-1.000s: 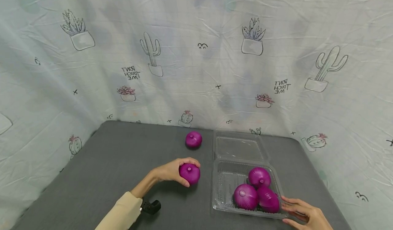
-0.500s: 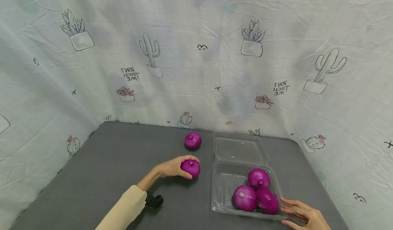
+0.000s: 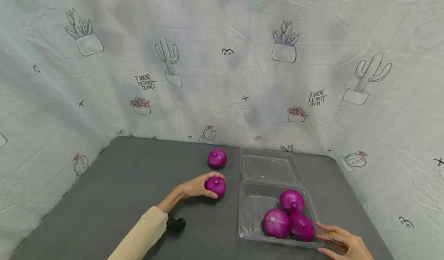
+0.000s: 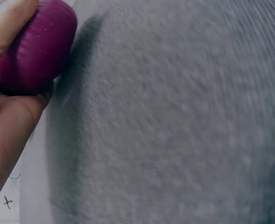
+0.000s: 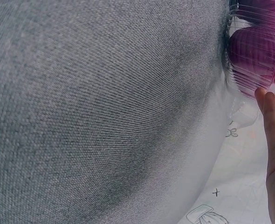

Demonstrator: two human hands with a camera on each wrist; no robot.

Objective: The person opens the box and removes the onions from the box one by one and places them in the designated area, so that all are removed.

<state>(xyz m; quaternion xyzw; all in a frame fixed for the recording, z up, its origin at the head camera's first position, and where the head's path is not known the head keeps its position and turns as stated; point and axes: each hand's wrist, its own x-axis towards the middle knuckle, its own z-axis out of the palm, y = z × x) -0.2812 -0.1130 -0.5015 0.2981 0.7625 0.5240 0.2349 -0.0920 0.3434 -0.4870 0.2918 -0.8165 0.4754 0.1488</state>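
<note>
My left hand (image 3: pixel 198 187) grips a purple onion (image 3: pixel 217 188), fingers and thumb round its side, just above or on the grey table; contact is hard to judge. In the left wrist view the same onion (image 4: pixel 42 49) sits against the palm. Another purple onion (image 3: pixel 217 158) stands a little farther back. To the right, a clear plastic clamshell box (image 3: pixel 244 235) lies open, with 3 purple onions (image 3: pixel 276 223) in its base. My right hand (image 3: pixel 345 241) touches the right side of the box with nearly straight fingers; in the right wrist view the fingertips (image 5: pixel 269 98) meet its clear wall.
The box's lid (image 3: pixel 268 165) lies flat behind its base. Grey cloth (image 3: pixel 138 175) covers the table. White curtains (image 3: pixel 208 79) printed with potted cacti hang behind and on both sides. A black wrist device (image 3: pixel 176 224) sits by the left cream sleeve (image 3: pixel 147 229).
My left hand has carried the gripped onion a short way toward the back of the table, closer to the other loose onion. The right hand and the box have stayed in place.
</note>
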